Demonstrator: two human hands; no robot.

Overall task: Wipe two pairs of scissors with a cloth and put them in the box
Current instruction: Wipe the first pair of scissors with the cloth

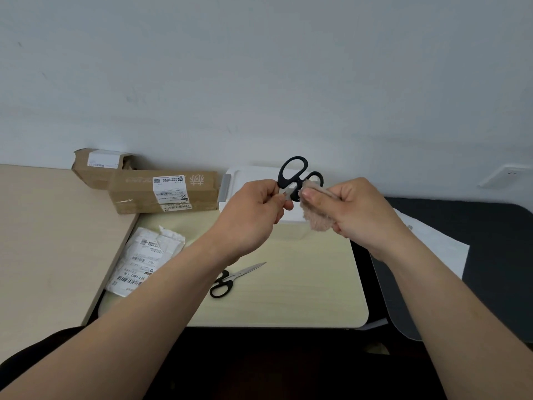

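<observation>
Both arms fill my near view, the left forearm (121,321) and the right forearm (450,313) rising from the bottom corners toward the middle. Far left, against the wall (259,82), I see a back carton (92,170) and, in front of it, a longer front carton (164,193) with white labels. Nearer me a torn, crumpled label bag (144,261) lies at the left edge of the pale worktop (302,284). Just right of it the second scissors (234,276) lie flat on the worktop, blades together and pointing up to the right, black handles toward me, right beside the left forearm in my view. Above them the left hand (248,209) is raised off the worktop, thumb and fingers pinching the held scissors (297,182) by the blade end, so the black handles stick up and away. Behind those handles sits the white box (251,174), a grey latch on its left side, close to the wall. The tan cloth (317,217) touches the held scissors near the pivot and hangs from the right hand (360,209), whose fingers curl round it while the thumb presses it against the scissors. Right of that hand a white sheet (438,243) lies on a dark surface (490,226), and a socket (507,176) sits on the wall at far right
</observation>
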